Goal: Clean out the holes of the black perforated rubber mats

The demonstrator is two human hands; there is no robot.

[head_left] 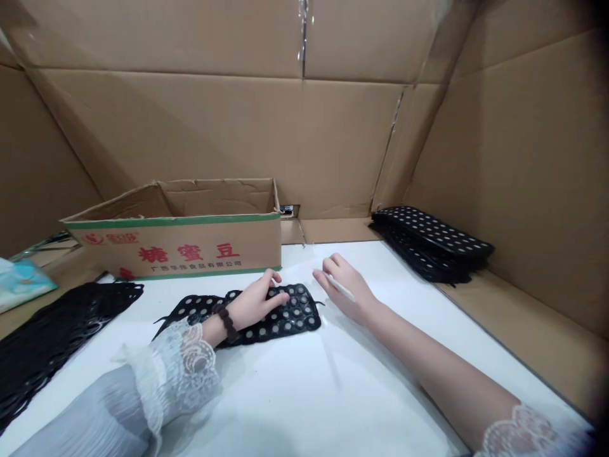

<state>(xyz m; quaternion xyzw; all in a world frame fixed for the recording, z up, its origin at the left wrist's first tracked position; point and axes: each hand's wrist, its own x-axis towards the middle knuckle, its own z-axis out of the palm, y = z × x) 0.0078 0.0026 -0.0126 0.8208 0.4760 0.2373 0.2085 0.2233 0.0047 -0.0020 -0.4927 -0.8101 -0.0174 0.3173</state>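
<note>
The white table point(285, 393) extended under both hands. At its far side stood a cardboard box point(214, 254), open at the top. A black pile point(57, 336) lay on the left, and a dotted black stack point(431, 233) on the far right. Between them was the dotted black sheet point(301, 312). The right hand point(354, 289), near the sheet, had its fingers closed around a thin white stick point(340, 287). The left hand point(252, 302) was half open, thumb apart from bent fingers, only touching the sheet.
</note>
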